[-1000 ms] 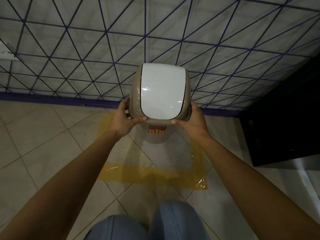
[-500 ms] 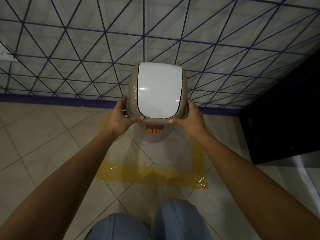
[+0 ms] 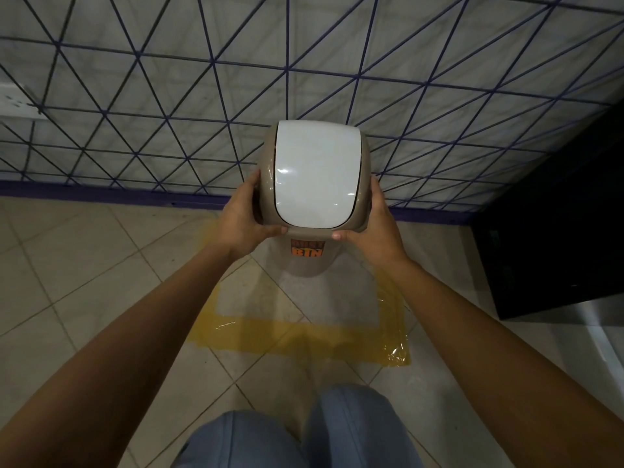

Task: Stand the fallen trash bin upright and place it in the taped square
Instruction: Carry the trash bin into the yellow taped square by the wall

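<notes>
The trash bin [image 3: 315, 177] is beige with a white swing lid and an orange "BIN" sticker on its front. It stands upright inside the yellow taped square [image 3: 304, 341] on the tiled floor, towards the square's far side near the wall. My left hand [image 3: 241, 221] grips the left side of the bin's top. My right hand [image 3: 374, 228] grips the right side. Both thumbs rest on the front rim below the lid. I cannot tell whether the base touches the floor.
A white wall with a blue triangular line pattern [image 3: 169, 96] rises just behind the bin. A dark cabinet [image 3: 557, 231] stands at the right. A white socket plate [image 3: 17, 101] is on the wall far left. My knees in blue trousers [image 3: 304, 434] show below.
The bin has stayed upright between my hands and shifted only slightly within the taped square. My grip on both sides is unchanged.
</notes>
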Demonstrator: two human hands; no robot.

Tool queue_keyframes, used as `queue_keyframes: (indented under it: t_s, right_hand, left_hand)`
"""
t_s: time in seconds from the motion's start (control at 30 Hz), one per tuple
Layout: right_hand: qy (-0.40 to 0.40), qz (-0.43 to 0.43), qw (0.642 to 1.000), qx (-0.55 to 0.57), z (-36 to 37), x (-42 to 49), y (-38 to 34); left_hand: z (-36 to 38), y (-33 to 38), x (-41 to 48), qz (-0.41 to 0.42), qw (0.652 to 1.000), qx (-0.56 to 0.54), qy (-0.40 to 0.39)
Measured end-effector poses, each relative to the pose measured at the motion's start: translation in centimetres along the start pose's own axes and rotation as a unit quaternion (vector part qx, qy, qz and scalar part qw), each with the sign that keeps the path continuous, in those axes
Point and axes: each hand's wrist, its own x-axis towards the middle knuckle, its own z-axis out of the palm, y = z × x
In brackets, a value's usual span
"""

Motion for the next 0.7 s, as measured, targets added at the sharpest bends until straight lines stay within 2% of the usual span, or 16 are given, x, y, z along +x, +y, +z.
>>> queue_keyframes:
  t_s: [0.27, 0.5, 0.7]
  right_hand:
    - [0.010, -0.014, 1.000, -0.015, -0.1, -0.1, 0.0]
    - [0.011, -0.068, 0.994, -0.088, -0.1, 0.3, -0.5]
    - [0.016, -0.069, 0.993, -0.099, 0.0, 0.4, -0.7]
  left_hand:
    - [-0.3, 0.3, -0.3, 0.001, 1.000, 0.028, -0.009]
    - [-0.9, 1.1, 0.5, 0.029, 0.991, 0.123, -0.034]
    - [-0.7, 1.0, 0.0, 0.035, 0.990, 0.131, -0.023]
